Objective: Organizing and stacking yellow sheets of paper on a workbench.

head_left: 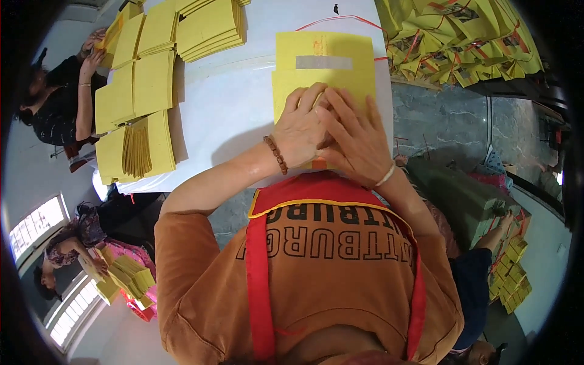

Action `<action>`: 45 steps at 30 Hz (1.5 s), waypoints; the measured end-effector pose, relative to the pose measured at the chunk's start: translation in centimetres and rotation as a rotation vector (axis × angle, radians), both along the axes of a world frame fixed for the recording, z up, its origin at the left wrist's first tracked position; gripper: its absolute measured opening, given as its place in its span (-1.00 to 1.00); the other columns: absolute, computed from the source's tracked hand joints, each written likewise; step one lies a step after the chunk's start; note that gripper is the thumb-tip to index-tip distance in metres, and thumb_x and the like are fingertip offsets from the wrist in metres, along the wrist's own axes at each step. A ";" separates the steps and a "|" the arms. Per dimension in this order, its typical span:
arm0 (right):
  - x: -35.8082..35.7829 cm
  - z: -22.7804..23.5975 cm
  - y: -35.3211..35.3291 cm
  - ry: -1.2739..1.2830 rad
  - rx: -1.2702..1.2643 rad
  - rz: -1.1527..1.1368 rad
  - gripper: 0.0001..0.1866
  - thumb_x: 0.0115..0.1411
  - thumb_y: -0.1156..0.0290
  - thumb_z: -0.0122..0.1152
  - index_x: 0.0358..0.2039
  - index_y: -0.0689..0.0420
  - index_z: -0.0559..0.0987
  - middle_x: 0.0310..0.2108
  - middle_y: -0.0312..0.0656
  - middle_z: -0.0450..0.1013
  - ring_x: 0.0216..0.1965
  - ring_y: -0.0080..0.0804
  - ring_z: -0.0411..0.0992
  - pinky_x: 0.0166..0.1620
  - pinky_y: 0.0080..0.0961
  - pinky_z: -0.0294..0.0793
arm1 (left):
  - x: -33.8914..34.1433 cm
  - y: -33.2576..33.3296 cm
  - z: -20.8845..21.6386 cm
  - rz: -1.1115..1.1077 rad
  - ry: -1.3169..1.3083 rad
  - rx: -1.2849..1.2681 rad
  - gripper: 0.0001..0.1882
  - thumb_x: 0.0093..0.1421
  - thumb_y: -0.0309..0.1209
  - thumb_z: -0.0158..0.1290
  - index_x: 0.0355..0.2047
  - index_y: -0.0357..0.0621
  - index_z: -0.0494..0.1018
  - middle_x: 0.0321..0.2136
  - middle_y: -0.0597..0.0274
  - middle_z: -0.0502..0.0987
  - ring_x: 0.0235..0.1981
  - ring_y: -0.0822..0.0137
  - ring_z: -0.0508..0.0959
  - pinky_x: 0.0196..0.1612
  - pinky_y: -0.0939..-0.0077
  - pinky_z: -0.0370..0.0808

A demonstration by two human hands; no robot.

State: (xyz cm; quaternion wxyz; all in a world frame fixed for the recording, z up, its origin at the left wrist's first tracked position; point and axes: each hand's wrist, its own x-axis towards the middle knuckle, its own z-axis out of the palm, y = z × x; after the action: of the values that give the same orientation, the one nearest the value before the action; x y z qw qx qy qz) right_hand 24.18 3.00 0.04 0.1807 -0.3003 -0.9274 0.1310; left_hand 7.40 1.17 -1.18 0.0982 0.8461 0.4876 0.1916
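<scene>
On the white table lies a yellow paper packet with a grey strip across it and orange marks near its far edge. My left hand, with a brown bead bracelet on its wrist, rests on the near half of the packet, its fingers slightly bent. Crossing over its fingertips is my right hand, which wears a pale bangle, with its fingers stretched and apart. Both palms face down, and neither shows anything gripped. The packet's near part is mostly hidden under the hands.
Stacks of yellow paper line the left of the white table. Red string lies at its far edge. Yellow bundles tied in red are heaped at the far right. Other people work on the left and at the lower right.
</scene>
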 end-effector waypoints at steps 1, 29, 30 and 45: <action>0.0 -0.6 -0.2 -0.001 0.003 -0.003 -0.40 0.12 -0.07 -0.03 0.10 0.01 0.31 0.20 -0.05 0.08 0.22 -0.15 0.06 0.20 0.01 -0.11 | 0.0 -0.1 -0.2 -0.003 -0.001 0.003 -0.52 -0.07 -0.39 0.10 -0.08 -0.22 0.34 0.00 0.05 0.28 0.11 0.05 0.16 0.12 0.20 0.06; 1.1 0.5 1.9 0.426 -0.761 -0.060 -0.30 0.20 0.32 -0.03 0.27 0.15 -0.08 0.22 0.00 0.04 0.27 -0.20 -0.03 0.24 -0.27 -0.09 | -2.0 -1.6 0.3 -0.110 0.374 0.297 -0.39 -0.09 -0.15 0.10 -0.03 -0.18 0.36 -0.17 0.11 0.43 -0.23 0.17 0.42 -0.24 0.38 0.37; 1.1 1.3 2.2 0.735 -1.161 -0.060 -0.29 0.21 0.41 -0.04 0.28 0.13 -0.14 0.21 0.01 0.06 0.25 -0.23 0.01 0.23 -0.33 -0.04 | -1.5 -1.7 0.4 -0.104 0.378 0.303 -0.39 -0.09 -0.15 0.10 -0.03 -0.18 0.36 -0.17 0.11 0.43 -0.23 0.17 0.42 -0.24 0.38 0.37; 1.7 -2.1 2.7 0.597 -0.495 -0.311 -0.54 0.16 0.39 0.04 0.09 0.17 0.31 0.16 -0.06 0.16 0.24 -0.21 0.04 0.20 -0.30 0.03 | -19.9 8.9 2.4 0.436 0.037 0.509 -0.52 -0.06 -0.60 0.03 -0.05 -0.02 0.40 -0.21 0.12 0.50 -0.22 0.12 0.47 -0.16 0.29 0.41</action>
State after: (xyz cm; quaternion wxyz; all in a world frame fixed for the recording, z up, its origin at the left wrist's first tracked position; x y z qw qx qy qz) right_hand 25.92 5.66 -2.09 0.3814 -0.4199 -0.7185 0.4024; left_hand -12.47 10.11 1.26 -0.1683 0.7225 0.5955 0.3084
